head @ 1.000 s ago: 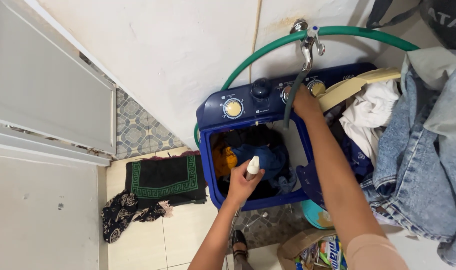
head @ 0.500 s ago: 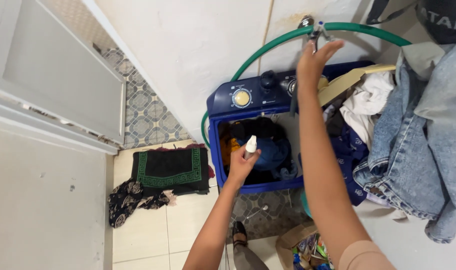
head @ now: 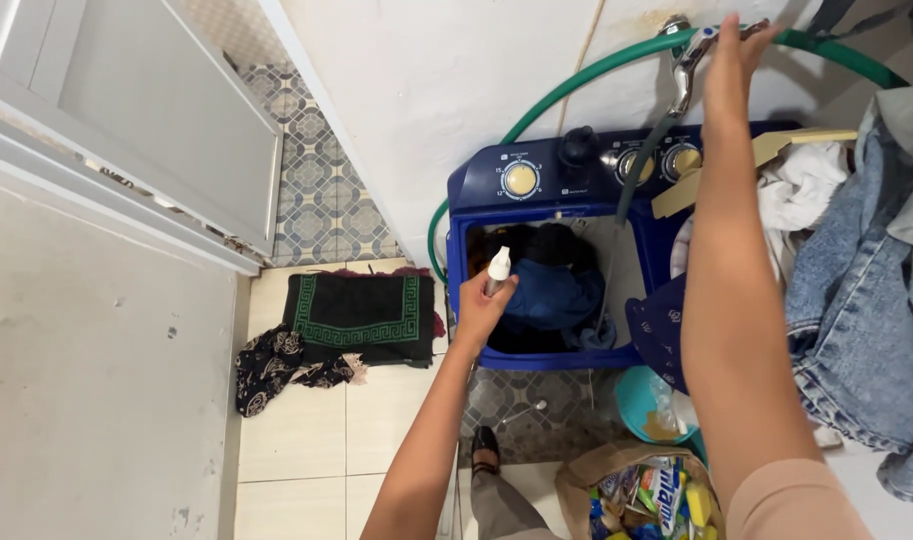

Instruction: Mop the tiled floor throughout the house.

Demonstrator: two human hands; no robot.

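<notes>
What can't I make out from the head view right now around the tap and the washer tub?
- Tap handle: covered by the right hand.
- Bottle body: wrapped by the left hand; only the white top shows.
- Tub bottom: buried under clothes.
- Water flow from the grey hose: too fine to tell.

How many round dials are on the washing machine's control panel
3 in view. One cream dial sits at the panel's left; a dark knob stands mid-panel; two more dials sit side by side near the right forearm, which may hide others.
</notes>
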